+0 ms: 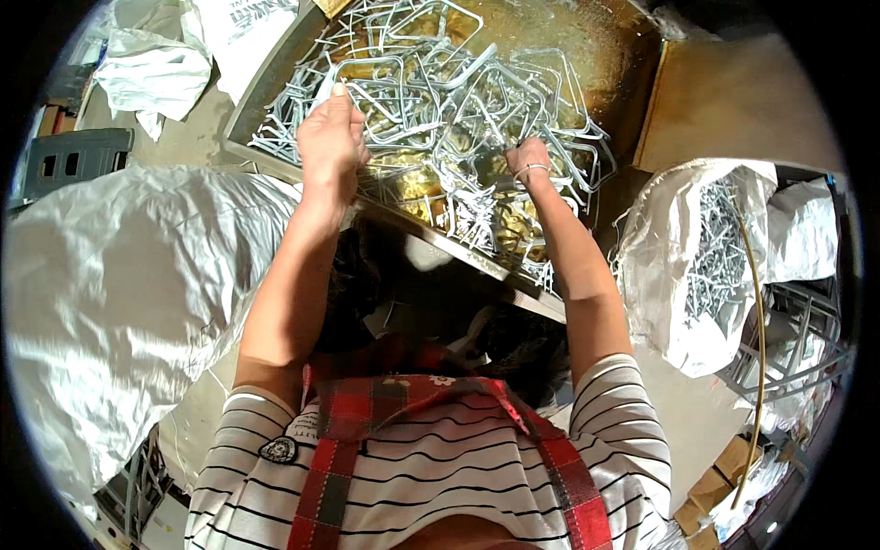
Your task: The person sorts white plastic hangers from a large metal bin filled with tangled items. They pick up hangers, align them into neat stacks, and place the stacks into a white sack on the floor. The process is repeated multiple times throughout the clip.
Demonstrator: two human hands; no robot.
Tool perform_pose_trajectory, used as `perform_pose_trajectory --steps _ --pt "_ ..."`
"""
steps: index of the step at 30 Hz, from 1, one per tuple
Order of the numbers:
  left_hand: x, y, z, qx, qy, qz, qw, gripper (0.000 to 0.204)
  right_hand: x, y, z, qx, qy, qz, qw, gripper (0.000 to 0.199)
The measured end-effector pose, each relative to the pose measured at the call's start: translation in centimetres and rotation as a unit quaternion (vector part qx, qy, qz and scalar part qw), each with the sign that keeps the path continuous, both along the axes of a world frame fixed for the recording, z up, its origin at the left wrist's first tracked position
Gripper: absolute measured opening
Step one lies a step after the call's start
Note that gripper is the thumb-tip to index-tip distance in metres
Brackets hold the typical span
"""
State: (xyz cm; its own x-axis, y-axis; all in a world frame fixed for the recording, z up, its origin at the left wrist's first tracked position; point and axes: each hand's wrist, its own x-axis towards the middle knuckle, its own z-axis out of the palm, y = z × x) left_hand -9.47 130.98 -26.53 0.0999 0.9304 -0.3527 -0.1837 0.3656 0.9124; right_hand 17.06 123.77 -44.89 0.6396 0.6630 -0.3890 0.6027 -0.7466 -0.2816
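White sacks crowd the workroom, with a bulging white sack (pixel 137 275) at the person's left and an open white sack (pixel 660 275) of short metal pieces (pixel 720 252) at the right; between them stands a stained metal table (pixel 587 37) with a raised rim, a brown panel (pixel 733 101) beside its far right part. Bent metal frames (pixel 472 69) lie in a tangled heap on the table, many crossing or hooked through one another. Left hand (pixel 332 137) is at the near left edge of the heap, thumb up and fingers curled; whether they pinch a frame, I cannot tell. Right hand (pixel 529 158) is in among the frames farther right, closed in appearance; its fingertips are hidden, so their hold cannot be confirmed.

Risks, in my judgement: a pull on one frame could drag its neighbours, because the corners interlock; pieces near the low front rim could then tip over it to the floor; bare skin could be scratched by wire ends, no gloves being worn; wet-looking patches on the metal could make a grip slip.
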Motion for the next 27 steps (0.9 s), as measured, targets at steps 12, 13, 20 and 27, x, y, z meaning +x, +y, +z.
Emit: perform_pose_trajectory --steps 12,13,20,27 --pt "1.0 -2.0 -0.1 -0.122 -0.154 -0.084 0.977 0.014 0.8 -5.2 0.7 0.083 -0.068 -0.020 0.994 0.036" --pt "0.8 -1.9 -0.3 -0.132 -0.152 -0.094 0.975 0.014 0.6 -4.7 -0.2 0.077 -0.080 -0.011 0.994 0.035" --pt "-0.3 1.9 -2.6 -0.174 -0.189 -0.072 0.964 0.012 0.6 -1.3 -5.6 0.039 -0.035 -0.038 0.998 0.042" --pt "-3.0 5.8 -3.6 -0.143 -0.283 0.000 0.949 0.011 3.3 2.0 -6.6 0.149 -0.098 -0.082 0.980 0.029"
